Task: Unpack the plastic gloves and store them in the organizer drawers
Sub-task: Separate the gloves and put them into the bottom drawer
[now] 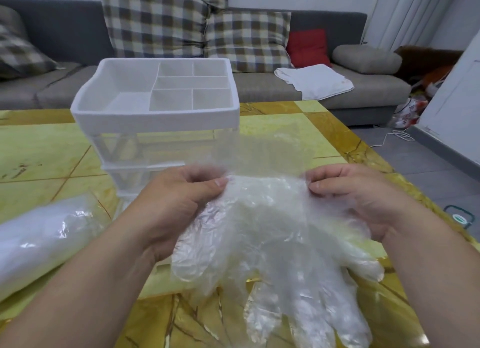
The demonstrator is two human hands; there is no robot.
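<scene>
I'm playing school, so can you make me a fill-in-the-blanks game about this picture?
The left hand and right hand pinch plastic ____.
The organizer stands on the ____.
The cloth lying on the sofa is ____.
Missing words: gloves, table, white.

— What's the table (pixel 39 145) like?
— Yellow-green stone pattern, with brown veins and gold bands.
— And what sits on it?
— A white organizer (pixel 155 113) with clear drawers, toward the far side. A clear plastic pack (pixel 33 241) lies near the left edge.
</scene>
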